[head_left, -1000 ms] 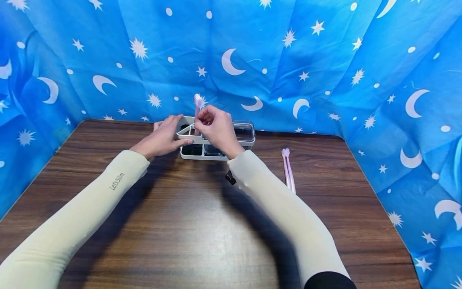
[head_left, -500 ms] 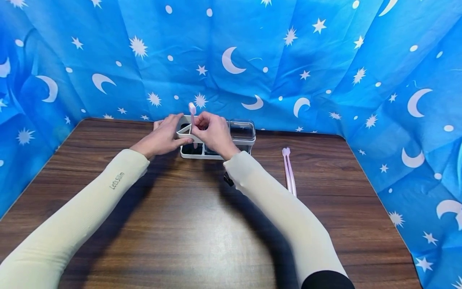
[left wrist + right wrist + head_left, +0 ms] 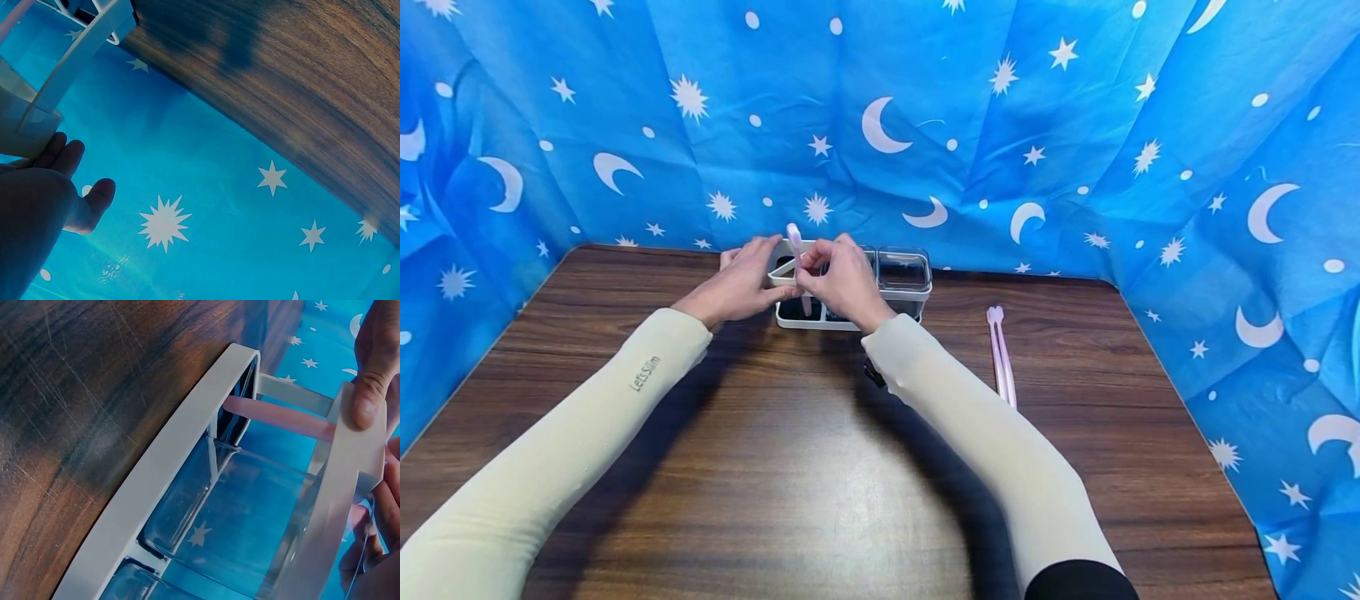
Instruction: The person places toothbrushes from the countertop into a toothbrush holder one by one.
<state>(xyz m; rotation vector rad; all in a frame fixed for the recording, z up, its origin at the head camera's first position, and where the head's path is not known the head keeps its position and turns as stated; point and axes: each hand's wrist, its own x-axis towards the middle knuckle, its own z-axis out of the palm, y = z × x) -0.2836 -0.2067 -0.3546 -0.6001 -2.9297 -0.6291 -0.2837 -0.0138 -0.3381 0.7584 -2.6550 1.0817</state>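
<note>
With our right hand [image 3: 844, 279] we pinch the pink stick [image 3: 793, 234], now lower inside the holder [image 3: 906, 295], perhaps nearly seated; our left hand [image 3: 741, 282] grips its end.

PLACE: cloth-screened nook, home or studio cannot be told | SIGNS: blue cloth [image 3: 947, 79] printed with white moons, stars and dots hangs behind the bench [image 3: 820, 433] and along both its sides; benchtop dark wood-grain, far corners rounded, glossy glare mid-surface
</note>
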